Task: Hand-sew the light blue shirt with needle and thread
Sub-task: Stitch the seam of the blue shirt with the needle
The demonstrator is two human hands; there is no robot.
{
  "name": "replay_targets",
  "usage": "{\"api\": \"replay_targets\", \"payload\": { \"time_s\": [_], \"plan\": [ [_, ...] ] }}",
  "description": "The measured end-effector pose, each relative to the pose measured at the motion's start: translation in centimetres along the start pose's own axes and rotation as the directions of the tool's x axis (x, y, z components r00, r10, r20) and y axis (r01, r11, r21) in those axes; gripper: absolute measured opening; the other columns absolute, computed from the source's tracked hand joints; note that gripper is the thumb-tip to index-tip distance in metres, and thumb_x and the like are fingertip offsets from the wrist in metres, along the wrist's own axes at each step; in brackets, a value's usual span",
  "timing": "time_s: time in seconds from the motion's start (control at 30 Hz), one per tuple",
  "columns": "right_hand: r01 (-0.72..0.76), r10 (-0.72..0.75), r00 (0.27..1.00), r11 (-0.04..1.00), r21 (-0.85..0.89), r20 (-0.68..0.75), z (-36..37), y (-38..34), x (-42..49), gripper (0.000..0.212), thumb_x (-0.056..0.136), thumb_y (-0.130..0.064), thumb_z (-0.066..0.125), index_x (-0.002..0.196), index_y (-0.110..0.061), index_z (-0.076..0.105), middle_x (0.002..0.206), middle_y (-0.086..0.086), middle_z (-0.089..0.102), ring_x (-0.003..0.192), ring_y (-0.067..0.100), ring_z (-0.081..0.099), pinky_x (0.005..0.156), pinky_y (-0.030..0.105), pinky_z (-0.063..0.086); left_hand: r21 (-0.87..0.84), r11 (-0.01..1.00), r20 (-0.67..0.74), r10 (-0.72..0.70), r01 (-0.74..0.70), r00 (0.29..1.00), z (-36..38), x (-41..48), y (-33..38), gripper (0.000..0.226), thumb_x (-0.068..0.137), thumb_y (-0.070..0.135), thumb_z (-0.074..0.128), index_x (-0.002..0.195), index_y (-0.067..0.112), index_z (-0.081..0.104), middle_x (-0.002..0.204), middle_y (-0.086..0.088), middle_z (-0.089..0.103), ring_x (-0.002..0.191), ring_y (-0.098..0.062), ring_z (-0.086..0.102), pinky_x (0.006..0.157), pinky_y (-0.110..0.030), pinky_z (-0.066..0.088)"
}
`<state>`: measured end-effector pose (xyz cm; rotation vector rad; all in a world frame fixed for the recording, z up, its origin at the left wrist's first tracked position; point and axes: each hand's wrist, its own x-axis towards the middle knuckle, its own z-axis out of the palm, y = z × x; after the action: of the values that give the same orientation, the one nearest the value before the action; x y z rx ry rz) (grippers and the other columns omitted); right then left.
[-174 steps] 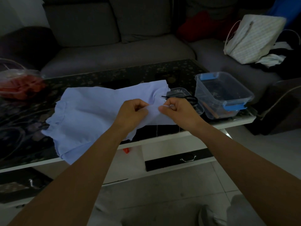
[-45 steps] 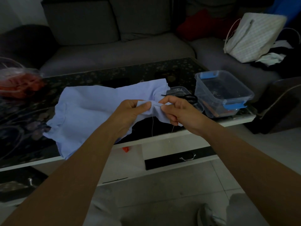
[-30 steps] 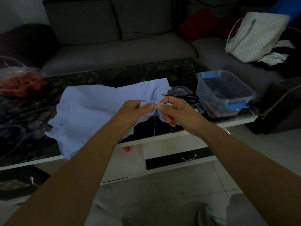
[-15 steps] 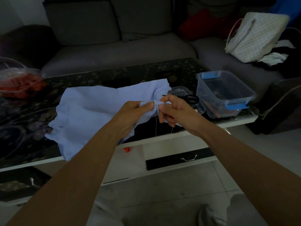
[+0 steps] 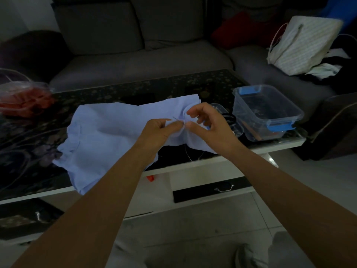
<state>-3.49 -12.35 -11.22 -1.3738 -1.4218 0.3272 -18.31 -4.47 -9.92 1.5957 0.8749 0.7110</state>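
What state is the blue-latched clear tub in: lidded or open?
Open. The clear tub has no lid on; its rim is bare and the camera sees into it.

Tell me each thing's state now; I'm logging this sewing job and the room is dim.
Shirt: lying on the table, one edge bunched up.
Needle: stuck through the fold.
Thread: hanging loose below the shirt.
Left hand: pinching the fold.
Right hand: holding shirt, fingers curled.
Box: open, no lid.
Drawer: shut.

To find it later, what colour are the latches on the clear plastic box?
Blue; the latches show best in the head view, on the clear plastic box.
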Motion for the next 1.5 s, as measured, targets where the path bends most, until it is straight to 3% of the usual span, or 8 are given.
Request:
{"api": "replay_targets", "payload": {
  "time_s": [0.37, 0.57, 0.7, 0.77, 0.83, 0.97, 1.13, 1.5],
  "plan": [
    [0.271, -0.287, 0.955, 0.945, -0.184, -0.068, 0.8, -0.8, -0.1, 0.017, 0.088, -0.024, 0.06, 0.084, -0.009, 0.068, 0.093, 0.005, 0.062, 0.095, 0.018, 0.053, 0.089, 0.034, 0.041, 0.146, 0.988, -0.002, -0.049, 0.049, 0.999, 0.3, 0.1, 0.0, 0.034, 0.088, 0.031, 0.065, 0.094, -0.003, 0.068, 0.091, -0.018, 0.067, 0.088, -0.028, 0.062, 0.077, -0.028, 0.048],
    [-0.065, -0.015, 0.977, 0.927, 0.369, 0.211, 0.1, -2.8, -0.4, 0.003, 0.094, -0.007, 0.056, 0.092, -0.006, 0.058, 0.082, 0.008, 0.069, 0.084, 0.019, 0.068, 0.086, 0.028, 0.052, 0.031, 0.992, -0.117, -0.118, 0.122, 0.986, -0.2, 0.3, -0.3, 0.026, 0.089, 0.028, 0.063, 0.094, 0.003, 0.069, 0.086, -0.01, 0.067, 0.082, -0.023, 0.061, 0.067, -0.024, 0.049],
    [-0.708, 0.143, 0.389, 0.679, 0.196, 0.91, -1.7, -3.0, -1.2, 0.005, 0.092, -0.011, 0.056, 0.094, -0.012, 0.06, 0.077, 0.006, 0.072, 0.076, 0.02, 0.071, 0.078, 0.031, 0.057, -0.117, 0.984, -0.158, -0.152, 0.134, 0.976, -0.5, 0.6, -0.5, 0.022, 0.087, 0.023, 0.068, 0.084, 0.001, 0.069, 0.087, -0.016, 0.07, 0.084, -0.028, 0.066, 0.08, -0.036, 0.054],
    [-0.684, 0.07, -0.004, 0.727, -0.054, 0.998, -1.9, -3.3, -1.6, 0.006, 0.092, -0.009, 0.052, 0.095, -0.011, 0.057, 0.071, 0.001, 0.07, 0.068, 0.014, 0.07, 0.075, 0.031, 0.058, -0.148, 0.978, -0.184, -0.172, 0.145, 0.968, -0.8, 0.8, -0.7, 0.021, 0.085, 0.024, 0.07, 0.086, 0.003, 0.071, 0.091, -0.017, 0.071, 0.089, -0.032, 0.067, 0.087, -0.04, 0.054],
    [-0.643, 0.038, -0.134, 0.757, -0.116, 0.99, -1.8, -3.6, -1.5, 0.009, 0.096, -0.004, 0.047, 0.096, -0.009, 0.054, 0.064, -0.002, 0.065, 0.06, 0.009, 0.066, 0.071, 0.03, 0.058, -0.19, 0.971, -0.185, -0.181, 0.146, 0.966, -1.0, 1.0, -0.8, 0.024, 0.083, 0.025, 0.071, 0.092, 0.003, 0.072, 0.095, -0.018, 0.071, 0.093, -0.033, 0.067, 0.09, -0.042, 0.054],
    [-0.658, 0.145, 0.258, 0.751, 0.063, 0.955, -2.1, -3.8, -1.0, 0.011, 0.097, -0.008, 0.045, 0.095, -0.013, 0.055, 0.054, -0.008, 0.041, 0.046, 0.005, 0.038, 0.051, 0.02, 0.048, -0.246, 0.953, -0.145, -0.215, 0.176, 0.966, -0.9, 0.9, -0.8, 0.032, 0.082, 0.027, 0.072, 0.1, 0.0, 0.071, 0.098, -0.019, 0.071, 0.095, -0.032, 0.067, 0.089, -0.04, 0.054],
    [-0.357, 0.299, 0.896, 0.925, 0.131, 0.329, -0.6, -2.9, -0.4, 0.005, 0.09, -0.007, 0.064, 0.086, -0.01, 0.062, 0.048, -0.006, 0.035, 0.042, 0.003, 0.028, 0.045, 0.016, 0.026, -0.29, 0.935, -0.119, -0.245, 0.203, 0.962, -0.9, 1.1, -0.7, 0.045, 0.076, 0.033, 0.076, 0.106, 0.0, 0.068, 0.106, -0.019, 0.069, 0.104, -0.035, 0.063, 0.098, -0.049, 0.048],
    [-0.149, 0.126, 0.984, 0.97, -0.194, -0.125, 1.1, -1.4, -0.3, 0.017, 0.082, -0.032, 0.075, 0.083, -0.018, 0.065, 0.047, -0.01, 0.038, 0.043, 0.005, 0.044, 0.047, 0.015, 0.029, -0.271, 0.939, 0.005, -0.219, 0.212, 0.976, -0.1, 0.6, -0.2, 0.016, 0.088, 0.021, 0.065, 0.087, 0.007, 0.073, 0.093, -0.013, 0.074, 0.087, -0.021, 0.069, 0.085, -0.03, 0.054]
  ]
}}
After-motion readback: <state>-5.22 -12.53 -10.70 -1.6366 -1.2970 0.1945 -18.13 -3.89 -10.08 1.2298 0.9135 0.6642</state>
